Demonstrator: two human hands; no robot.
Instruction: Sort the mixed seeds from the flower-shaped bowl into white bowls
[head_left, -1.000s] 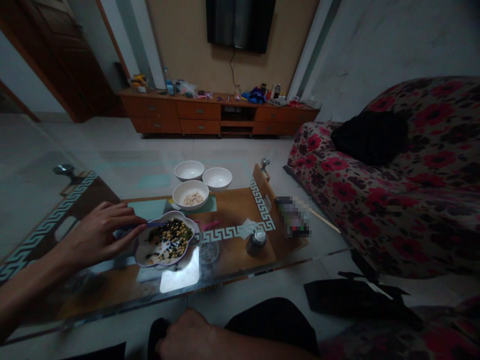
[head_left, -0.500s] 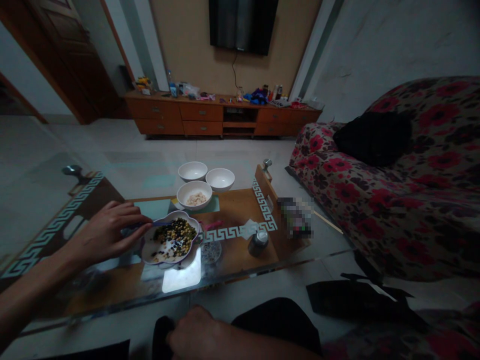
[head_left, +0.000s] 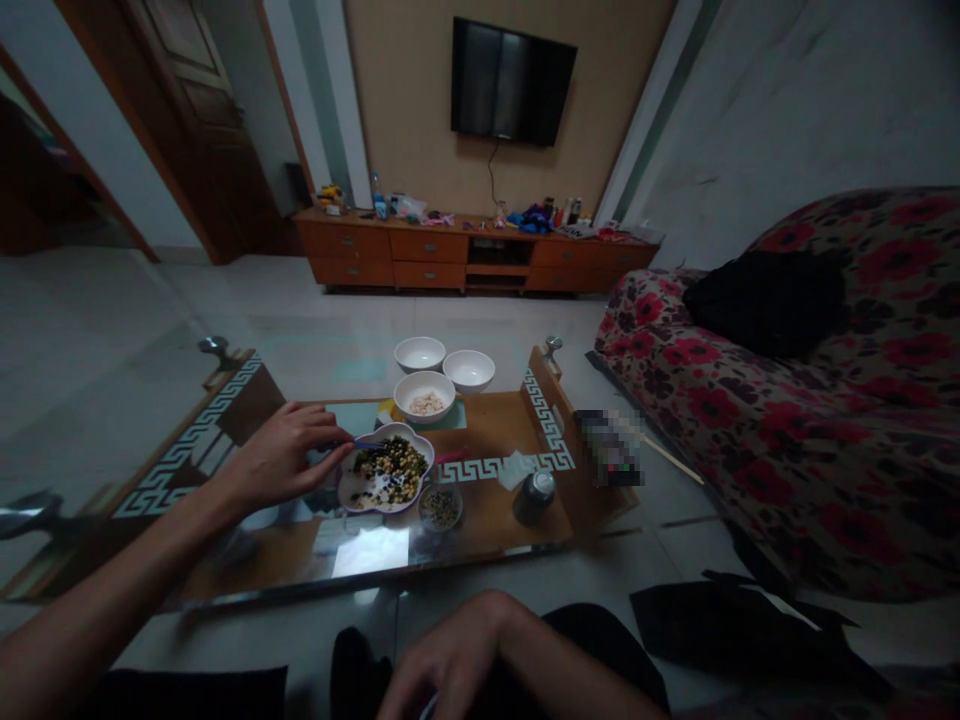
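Observation:
A flower-shaped dish of mixed dark and yellow beans sits on the glass coffee table. My left hand is at the dish's left rim, fingers pinched on a thin dark utensil whose tip reaches over the beans. My right hand rests low on my lap near the bottom edge, fingers curled; what it holds, if anything, is hidden. Beyond the dish stands a white bowl with pale pieces, and two empty white bowls sit behind it.
A small round container and a dark can stand right of the dish. A floral sofa with a black cushion fills the right. A wooden TV cabinet and a wall TV are at the back. Dark items lie on the floor.
The view has tilted up and drawn back, so the table looks smaller and farther right. My left hand stays at the dish with the utensil. My right hand has shifted right on my lap.

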